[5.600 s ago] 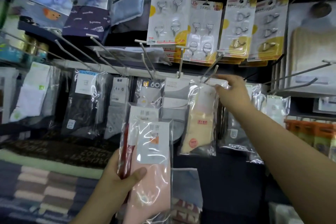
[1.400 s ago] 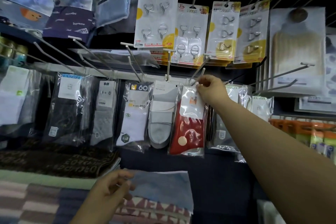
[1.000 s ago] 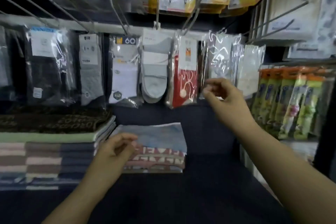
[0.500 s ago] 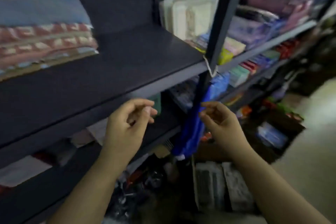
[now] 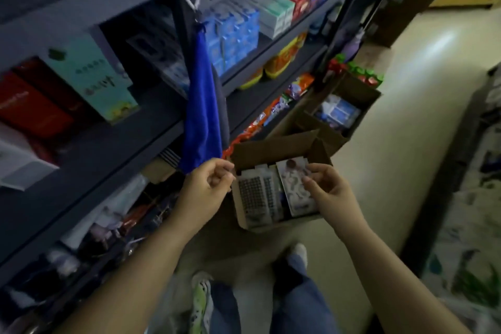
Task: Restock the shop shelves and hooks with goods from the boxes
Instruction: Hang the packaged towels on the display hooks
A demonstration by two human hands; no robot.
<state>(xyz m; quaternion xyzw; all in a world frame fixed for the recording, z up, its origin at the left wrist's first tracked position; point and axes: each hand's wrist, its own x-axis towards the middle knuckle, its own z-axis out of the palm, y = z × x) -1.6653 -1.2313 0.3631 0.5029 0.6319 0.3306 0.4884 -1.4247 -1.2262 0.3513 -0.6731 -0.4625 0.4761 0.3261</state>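
Floor: open box (image 5: pixel 273 149) (packets inside) below both hands (image 5: pixel 271 187).

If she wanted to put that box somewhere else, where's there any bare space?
Bare floor lies right of both boxes: the near box and the far box. The shelves at left look packed, and so is the near box.

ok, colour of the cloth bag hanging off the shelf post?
Bright blue cloth bag; head view, the only one, shows it.
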